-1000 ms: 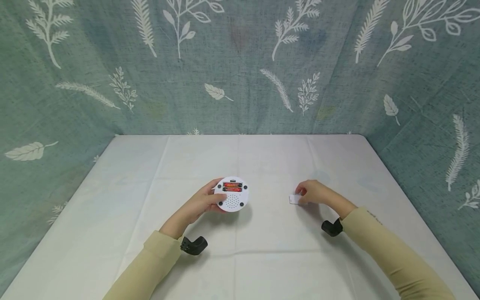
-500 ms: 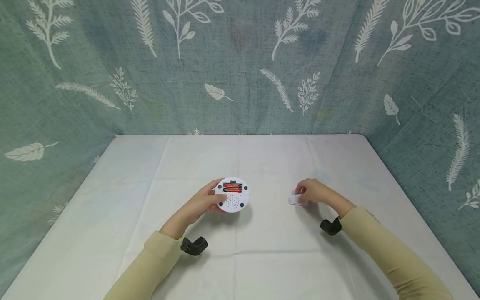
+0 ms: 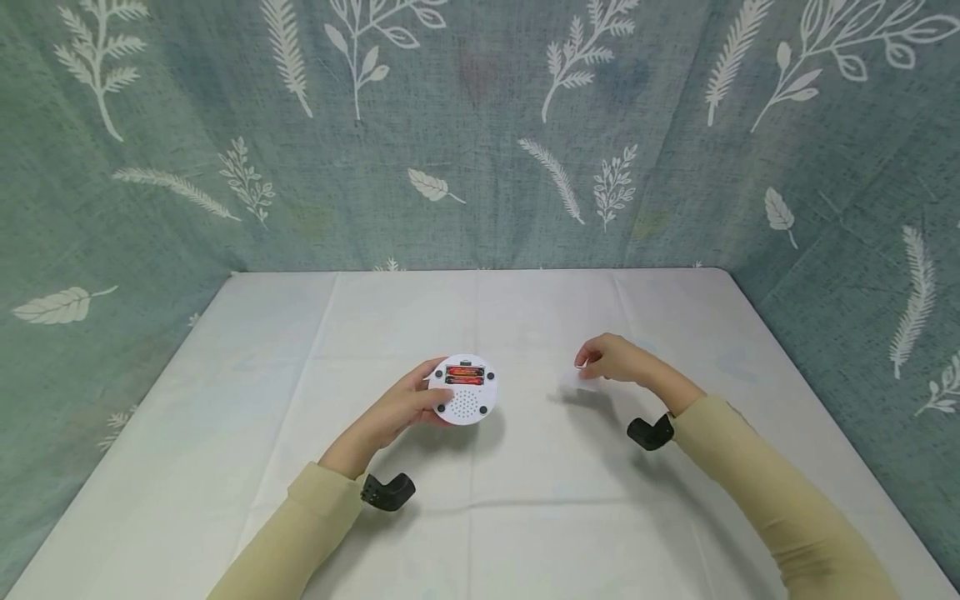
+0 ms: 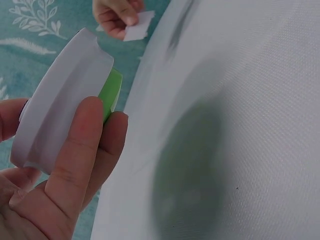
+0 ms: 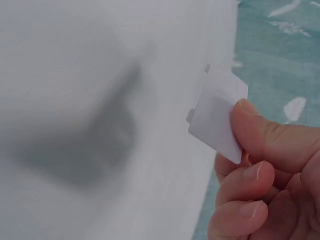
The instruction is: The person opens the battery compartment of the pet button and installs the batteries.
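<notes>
My left hand (image 3: 405,407) grips a round white battery-powered device (image 3: 467,406) by its edge, the thumb lying across its perforated underside. Two red batteries (image 3: 465,375) sit in its uncovered compartment, and dark round feet surround them. In the left wrist view a green part (image 4: 111,95) shows on the device's far side. My right hand (image 3: 618,360) pinches a small white battery cover (image 5: 218,112) between thumb and fingers. Two little tabs stick out along one edge of the cover, which is held above the table with a shadow below it.
A white cloth (image 3: 480,533) with fold lines covers the table. Green-blue fabric (image 3: 480,167) printed with white leaves hangs behind and at both sides. Black wrist cameras (image 3: 388,492) project from beneath both sleeves.
My right hand has lifted the battery cover off the table and moved it slightly left and away from me. The left hand keeps holding the device in nearly the same place.
</notes>
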`<action>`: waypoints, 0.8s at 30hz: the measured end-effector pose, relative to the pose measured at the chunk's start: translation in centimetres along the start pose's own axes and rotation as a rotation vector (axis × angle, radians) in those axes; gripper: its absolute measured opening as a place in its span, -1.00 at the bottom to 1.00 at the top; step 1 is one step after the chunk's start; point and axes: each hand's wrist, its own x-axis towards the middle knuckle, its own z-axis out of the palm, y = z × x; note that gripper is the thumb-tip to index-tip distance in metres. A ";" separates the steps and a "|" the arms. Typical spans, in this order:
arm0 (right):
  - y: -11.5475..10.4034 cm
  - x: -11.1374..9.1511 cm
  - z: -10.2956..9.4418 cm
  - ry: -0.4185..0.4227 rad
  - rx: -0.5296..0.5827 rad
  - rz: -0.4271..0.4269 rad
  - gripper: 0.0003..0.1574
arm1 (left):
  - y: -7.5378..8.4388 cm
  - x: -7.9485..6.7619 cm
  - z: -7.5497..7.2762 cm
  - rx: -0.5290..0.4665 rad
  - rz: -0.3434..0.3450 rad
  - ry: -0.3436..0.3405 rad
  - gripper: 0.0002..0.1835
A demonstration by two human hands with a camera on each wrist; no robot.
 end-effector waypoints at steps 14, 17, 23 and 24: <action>-5.4 1.5 0.1 0.007 0.043 -0.005 -0.80 | -0.2 0.1 0.1 0.004 -0.004 0.000 -0.34; -6.4 1.5 0.1 0.008 0.038 -0.028 -0.79 | -0.2 0.1 0.1 0.000 -0.006 0.000 -0.35; -8.1 1.8 0.3 0.023 0.037 -0.068 -0.81 | -0.3 0.2 0.2 -0.009 0.001 -0.013 -0.35; -8.3 1.8 0.4 0.025 0.039 -0.070 -0.81 | -0.3 0.2 0.2 -0.008 0.001 -0.013 -0.35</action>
